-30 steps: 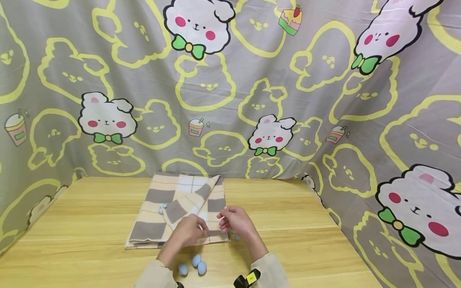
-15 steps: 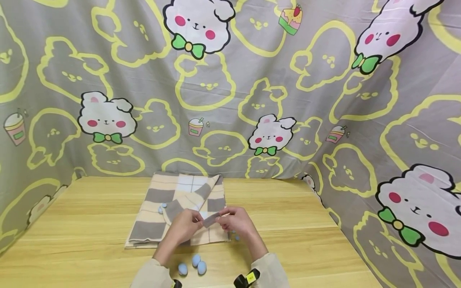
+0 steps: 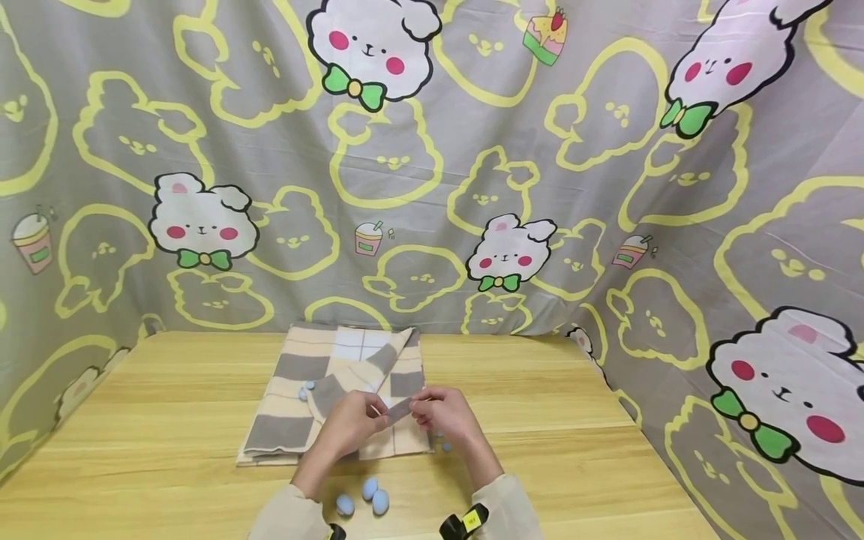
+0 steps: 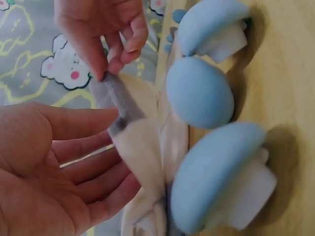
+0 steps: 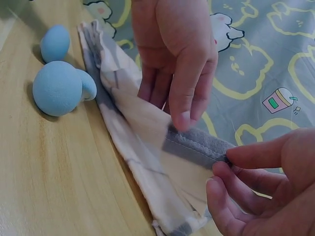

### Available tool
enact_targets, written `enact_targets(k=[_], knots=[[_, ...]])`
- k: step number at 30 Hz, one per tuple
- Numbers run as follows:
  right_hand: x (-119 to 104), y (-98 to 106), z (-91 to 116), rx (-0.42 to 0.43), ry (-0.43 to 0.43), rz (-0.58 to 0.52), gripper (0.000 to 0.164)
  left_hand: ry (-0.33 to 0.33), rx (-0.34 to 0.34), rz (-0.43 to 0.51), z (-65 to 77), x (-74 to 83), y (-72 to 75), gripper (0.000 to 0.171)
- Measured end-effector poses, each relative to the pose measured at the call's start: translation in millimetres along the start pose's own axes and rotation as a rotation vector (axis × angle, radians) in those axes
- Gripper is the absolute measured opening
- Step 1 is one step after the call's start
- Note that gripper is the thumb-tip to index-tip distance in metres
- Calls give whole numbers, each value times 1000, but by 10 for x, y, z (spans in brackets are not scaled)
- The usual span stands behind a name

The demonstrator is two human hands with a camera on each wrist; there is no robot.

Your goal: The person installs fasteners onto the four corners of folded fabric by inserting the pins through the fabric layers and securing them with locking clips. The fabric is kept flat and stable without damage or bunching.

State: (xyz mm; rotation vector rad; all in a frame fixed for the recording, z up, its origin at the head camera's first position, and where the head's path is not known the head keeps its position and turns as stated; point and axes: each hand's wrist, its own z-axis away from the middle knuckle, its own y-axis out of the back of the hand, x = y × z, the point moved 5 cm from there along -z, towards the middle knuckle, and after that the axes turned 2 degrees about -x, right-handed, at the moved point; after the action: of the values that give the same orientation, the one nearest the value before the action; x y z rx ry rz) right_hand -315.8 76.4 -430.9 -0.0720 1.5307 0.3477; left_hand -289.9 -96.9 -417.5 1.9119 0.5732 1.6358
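A plaid blanket (image 3: 283,433) in cream, grey and white lies folded, with a flap turned back across it. Between my two hands stretches a raised grey hem (image 5: 194,146) with a stitched line. My left hand (image 3: 349,426) pinches this hem, its thumb on the stitched side in the right wrist view. At the hem's corner, my right hand (image 3: 448,416) pinches the cloth between thumb and fingertips. Several blue mushroom-shaped pieces lie about; three of them, one a blue piece (image 3: 346,505), sit in front of the blanket. White stems show under two caps (image 4: 216,177) in the left wrist view.
Small blue pieces (image 3: 310,385) rest on the blanket's left part, and another blue piece (image 3: 446,446) lies by its right edge. The wooden table (image 3: 560,450) ends at a grey curtain (image 3: 405,225) printed with cartoon animals, which also rises on both sides.
One second ago both hands hovered over the blanket, with no raised hem visible between them. Since half a second ago they hold the grey hem up between them, nearly still.
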Motion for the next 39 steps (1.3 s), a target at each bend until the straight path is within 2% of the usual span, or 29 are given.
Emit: enact_targets(k=[6, 12, 22, 28, 32, 35, 39], knots=[[-9, 4, 0, -3, 5, 1, 21, -31, 13, 23, -26, 34, -70, 4], [0, -1, -8, -11, 1, 6, 21, -45, 60, 51, -47, 52, -116, 5], [-41, 20, 10, 2, 2, 24, 24, -26, 105, 115, -82, 44, -90, 8], [-106, 204, 17, 98, 35, 178, 19, -6, 124, 158, -85, 18, -36, 4], [-110, 344, 45, 147, 11, 315, 15, 10, 132, 168, -85, 6, -23, 4], [-76, 400, 70, 138, -35, 420, 18, 34, 140, 182, -96, -16, -24, 6], [-18, 408, 88, 84, -93, 539, 26, 56, 147, 195, -104, -43, -31, 5]])
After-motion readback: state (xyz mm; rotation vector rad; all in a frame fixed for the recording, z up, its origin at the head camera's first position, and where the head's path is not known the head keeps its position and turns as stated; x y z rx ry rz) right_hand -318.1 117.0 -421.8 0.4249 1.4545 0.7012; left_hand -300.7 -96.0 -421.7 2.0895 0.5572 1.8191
